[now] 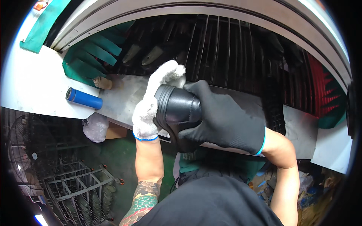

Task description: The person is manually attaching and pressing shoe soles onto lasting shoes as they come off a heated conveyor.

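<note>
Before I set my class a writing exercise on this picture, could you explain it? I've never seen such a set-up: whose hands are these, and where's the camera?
There is just one picture, taken by a wide fisheye camera on a person's head, looking down; that lens bends straight edges. The hands are that person's own: a white-gloved left hand and a dark-gloved right hand. Together they hold a black shoe. A metal ledge shows on both sides of them. At the left, a blue cylinder lies near a small tan container. Beyond are dark parallel bars.
</note>
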Demonstrator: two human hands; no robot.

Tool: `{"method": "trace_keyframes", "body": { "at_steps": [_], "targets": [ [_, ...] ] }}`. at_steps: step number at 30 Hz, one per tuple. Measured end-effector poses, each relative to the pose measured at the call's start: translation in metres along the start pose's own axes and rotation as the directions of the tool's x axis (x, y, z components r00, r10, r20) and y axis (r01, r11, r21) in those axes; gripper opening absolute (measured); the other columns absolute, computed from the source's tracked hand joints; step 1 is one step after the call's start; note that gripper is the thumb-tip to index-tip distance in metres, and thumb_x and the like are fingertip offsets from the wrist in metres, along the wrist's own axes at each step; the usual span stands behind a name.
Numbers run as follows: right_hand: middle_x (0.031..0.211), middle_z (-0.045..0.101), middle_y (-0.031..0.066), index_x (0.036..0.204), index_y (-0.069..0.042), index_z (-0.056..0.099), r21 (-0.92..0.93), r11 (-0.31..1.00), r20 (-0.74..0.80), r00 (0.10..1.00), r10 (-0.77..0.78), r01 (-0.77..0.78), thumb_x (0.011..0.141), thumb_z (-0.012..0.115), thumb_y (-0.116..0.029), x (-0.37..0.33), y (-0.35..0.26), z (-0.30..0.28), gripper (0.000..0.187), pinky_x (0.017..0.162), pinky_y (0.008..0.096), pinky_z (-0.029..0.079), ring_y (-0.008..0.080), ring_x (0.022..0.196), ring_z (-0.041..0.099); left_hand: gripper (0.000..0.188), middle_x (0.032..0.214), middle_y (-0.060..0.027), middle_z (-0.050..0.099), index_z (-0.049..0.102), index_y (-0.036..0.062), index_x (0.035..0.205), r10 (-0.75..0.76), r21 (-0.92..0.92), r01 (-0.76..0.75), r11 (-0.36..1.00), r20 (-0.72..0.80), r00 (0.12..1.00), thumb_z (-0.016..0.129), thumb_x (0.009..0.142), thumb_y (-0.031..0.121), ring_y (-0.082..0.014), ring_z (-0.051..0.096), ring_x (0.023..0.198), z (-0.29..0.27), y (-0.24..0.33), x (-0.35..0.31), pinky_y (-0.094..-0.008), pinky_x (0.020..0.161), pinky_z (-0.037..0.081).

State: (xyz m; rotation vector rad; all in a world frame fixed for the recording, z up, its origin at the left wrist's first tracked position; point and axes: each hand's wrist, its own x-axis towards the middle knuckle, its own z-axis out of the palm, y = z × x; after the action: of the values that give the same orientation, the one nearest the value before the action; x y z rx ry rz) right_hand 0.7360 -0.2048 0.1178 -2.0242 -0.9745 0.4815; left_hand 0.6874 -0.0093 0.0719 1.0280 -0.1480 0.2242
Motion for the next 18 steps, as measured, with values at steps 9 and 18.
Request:
{"method": "trace_keyframes", "body": {
  "at_steps": [9, 18],
  "targets": [
    [0.118, 0.07, 0.0282, 0.139, -0.002, 0.043, 0.097, 0.994, -0.043, 0.998, -0.043, 0.047, 0.073, 0.095, -0.023, 0.006, 0.0, 0.009, 0.086, 0.086, 0.0442, 0.06, 0.04, 0.106, 0.074, 0.019, 0.113, -0.0233, 0.07, 0.068, -0.0001, 0.098, 0.332, 0.29, -0.378, 0.879, 0.196, 0.923, 0.069, 0.082, 0.011, -0.0318, 0.067, 0.105, -0.03, -0.001, 0.003, -0.0439, 0.097, 0.053],
    [0.12, 0.07, 0.0075, 0.144, 0.0, 0.052, 0.713, 0.674, 0.111, 0.98, 0.165, -0.194, 0.074, 0.094, -0.011, 0.014, 0.064, 0.003, 0.083, 0.097, 0.0341, 0.056, 0.0148, 0.107, 0.067, 0.064, 0.163, -0.0201, 0.043, 0.036, -0.0091, 0.157, -0.089, 0.486, 0.142, 0.862, -0.131, 0.987, 0.055, 0.102, 0.017, -0.0219, 0.06, 0.123, -0.028, -0.051, -0.042, -0.0341, 0.108, 0.045]
  ]
}}
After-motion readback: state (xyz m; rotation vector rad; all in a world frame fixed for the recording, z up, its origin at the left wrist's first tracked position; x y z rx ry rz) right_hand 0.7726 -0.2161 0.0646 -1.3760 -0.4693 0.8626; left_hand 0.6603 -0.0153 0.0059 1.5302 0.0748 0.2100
